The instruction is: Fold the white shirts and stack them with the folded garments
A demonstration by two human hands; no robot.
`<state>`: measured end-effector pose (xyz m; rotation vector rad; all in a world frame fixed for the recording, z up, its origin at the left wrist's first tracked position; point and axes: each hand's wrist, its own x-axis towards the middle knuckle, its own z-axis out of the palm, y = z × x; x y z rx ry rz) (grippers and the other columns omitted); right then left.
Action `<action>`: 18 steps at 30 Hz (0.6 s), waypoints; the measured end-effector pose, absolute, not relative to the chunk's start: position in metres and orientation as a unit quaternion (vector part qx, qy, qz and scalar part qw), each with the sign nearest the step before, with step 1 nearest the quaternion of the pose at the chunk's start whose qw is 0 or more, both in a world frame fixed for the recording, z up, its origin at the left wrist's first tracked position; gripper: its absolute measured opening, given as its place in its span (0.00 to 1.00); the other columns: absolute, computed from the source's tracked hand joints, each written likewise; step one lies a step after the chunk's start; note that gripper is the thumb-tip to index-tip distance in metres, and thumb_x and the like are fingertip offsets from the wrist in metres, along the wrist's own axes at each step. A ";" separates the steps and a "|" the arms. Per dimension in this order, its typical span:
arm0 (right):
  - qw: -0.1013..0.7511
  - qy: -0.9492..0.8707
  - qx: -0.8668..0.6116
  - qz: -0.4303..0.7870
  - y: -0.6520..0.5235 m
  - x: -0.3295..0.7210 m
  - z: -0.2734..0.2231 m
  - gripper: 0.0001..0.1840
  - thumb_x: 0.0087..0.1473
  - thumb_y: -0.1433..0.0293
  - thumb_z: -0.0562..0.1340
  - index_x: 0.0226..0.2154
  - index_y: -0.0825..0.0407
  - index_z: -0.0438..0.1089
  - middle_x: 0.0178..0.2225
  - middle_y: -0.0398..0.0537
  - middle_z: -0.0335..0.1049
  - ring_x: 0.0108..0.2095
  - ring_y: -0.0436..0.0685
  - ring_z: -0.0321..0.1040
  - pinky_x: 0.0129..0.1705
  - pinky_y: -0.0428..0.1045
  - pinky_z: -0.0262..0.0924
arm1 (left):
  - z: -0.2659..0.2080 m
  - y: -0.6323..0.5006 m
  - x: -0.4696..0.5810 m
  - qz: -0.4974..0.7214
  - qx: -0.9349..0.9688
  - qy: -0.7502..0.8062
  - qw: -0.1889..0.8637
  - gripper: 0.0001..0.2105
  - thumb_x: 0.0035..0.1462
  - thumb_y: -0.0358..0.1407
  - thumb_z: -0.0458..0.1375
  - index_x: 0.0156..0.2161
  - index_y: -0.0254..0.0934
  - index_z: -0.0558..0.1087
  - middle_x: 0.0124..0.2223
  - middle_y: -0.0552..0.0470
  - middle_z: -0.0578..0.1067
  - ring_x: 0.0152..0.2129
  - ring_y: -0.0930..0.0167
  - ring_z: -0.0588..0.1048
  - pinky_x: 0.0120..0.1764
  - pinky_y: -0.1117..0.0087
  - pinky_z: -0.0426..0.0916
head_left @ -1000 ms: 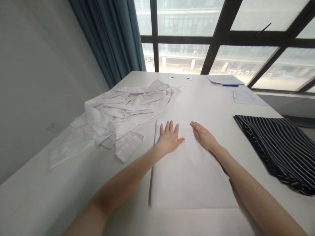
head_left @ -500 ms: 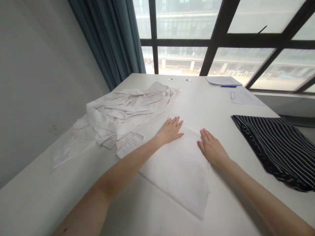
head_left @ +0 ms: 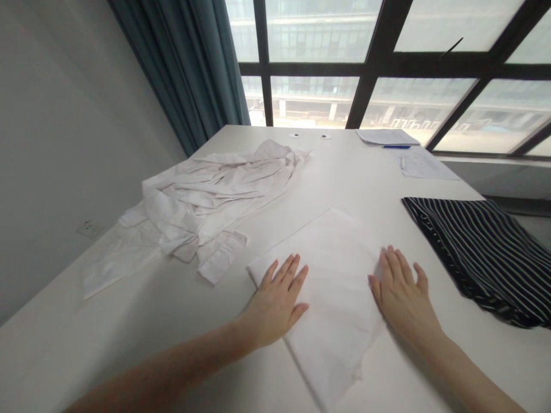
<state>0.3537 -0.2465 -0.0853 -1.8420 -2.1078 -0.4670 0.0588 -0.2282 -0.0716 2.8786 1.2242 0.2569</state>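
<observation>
1. Folded white cloth [head_left: 338, 275], right here in the near middle of the white table [head_left: 353, 178], lying flat and set askew, one corner aimed toward the window [head_left: 318, 37] and another running down to the lower edge of view.
2. Left hand [head_left: 275, 301] now: palm down across the cloth's left side, fingers fanned apart, thumb stretched inward over the fabric, nothing pinched.
3. Over to the right hand [head_left: 404, 301]: flat at the cloth's right edge, three fingers close alongside one another, little finger standing apart, thumb at the border of the fabric. Nothing pinched here either; how hard it presses, I cannot tell.
4. Small rumple near the cloth's lower right edge, where a bit of an under layer peeks out.
5. Out left, beyond the left hand, a crumpled white garment [head_left: 219, 192] sprawls in loose folds, apart from the cloth.
6. Out right, past the right hand, a black-and-white striped fabric [head_left: 477, 252] lies spread at the table's side.
7. Up at the far end: papers [head_left: 385, 136] with a blue pen [head_left: 396, 147] beside them, and a blue curtain [head_left: 189, 63] hanging left of the glass.
</observation>
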 end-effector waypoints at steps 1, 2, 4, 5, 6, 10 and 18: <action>0.145 -0.751 -0.624 -0.159 -0.248 0.352 -0.085 0.36 0.62 0.68 0.49 0.69 0.57 0.38 0.65 0.67 0.51 0.64 0.73 0.52 0.60 0.71 0.44 | -0.072 -0.221 0.055 0.080 0.924 0.375 0.002 0.30 0.66 0.48 0.44 0.68 0.37 0.51 0.69 0.41 0.51 0.67 0.62 0.47 0.65 0.55 0.45; 0.137 -0.774 -0.599 -0.153 -0.250 0.350 -0.085 0.36 0.62 0.71 0.49 0.69 0.53 0.37 0.66 0.63 0.51 0.64 0.71 0.51 0.61 0.69 0.45 | -0.072 -0.211 0.051 0.075 0.932 0.353 0.005 0.30 0.67 0.48 0.44 0.68 0.38 0.50 0.70 0.41 0.50 0.68 0.63 0.47 0.65 0.56 0.44; 0.116 -0.826 -0.535 -0.134 -0.253 0.345 -0.084 0.36 0.61 0.75 0.48 0.69 0.49 0.38 0.66 0.54 0.54 0.65 0.65 0.50 0.62 0.65 0.45 | -0.071 -0.188 0.044 0.063 0.950 0.306 0.017 0.29 0.67 0.49 0.44 0.68 0.38 0.50 0.70 0.43 0.50 0.68 0.65 0.46 0.66 0.59 0.42; 0.110 -0.847 -0.505 -0.127 -0.255 0.342 -0.084 0.37 0.61 0.77 0.48 0.69 0.49 0.39 0.65 0.52 0.55 0.65 0.62 0.51 0.63 0.63 0.45 | -0.070 -0.176 0.041 0.057 0.957 0.285 0.023 0.30 0.67 0.50 0.45 0.68 0.39 0.50 0.70 0.43 0.50 0.68 0.66 0.46 0.66 0.60 0.42; 0.107 -0.863 -0.479 -0.121 -0.258 0.338 -0.083 0.37 0.60 0.78 0.48 0.69 0.49 0.40 0.65 0.50 0.56 0.65 0.61 0.51 0.63 0.61 0.46 | -0.069 -0.164 0.039 0.051 0.961 0.272 0.027 0.31 0.66 0.50 0.46 0.68 0.39 0.50 0.70 0.44 0.50 0.68 0.67 0.47 0.66 0.61 0.42; 0.087 -0.905 -0.406 -0.096 -0.266 0.315 -0.079 0.36 0.57 0.80 0.49 0.67 0.53 0.48 0.66 0.47 0.53 0.66 0.60 0.47 0.64 0.59 0.46 | -0.068 -0.118 0.038 0.057 0.954 0.294 0.004 0.34 0.62 0.53 0.51 0.67 0.37 0.54 0.69 0.41 0.52 0.67 0.62 0.48 0.65 0.56 0.42; 0.080 -0.915 -0.395 -0.018 -0.251 0.293 -0.074 0.31 0.65 0.62 0.52 0.68 0.51 0.47 0.67 0.48 0.51 0.66 0.63 0.46 0.64 0.63 0.44 | -0.078 -0.101 0.042 0.117 0.900 0.419 0.008 0.26 0.65 0.45 0.52 0.63 0.34 0.61 0.67 0.38 0.58 0.65 0.60 0.54 0.63 0.55 0.51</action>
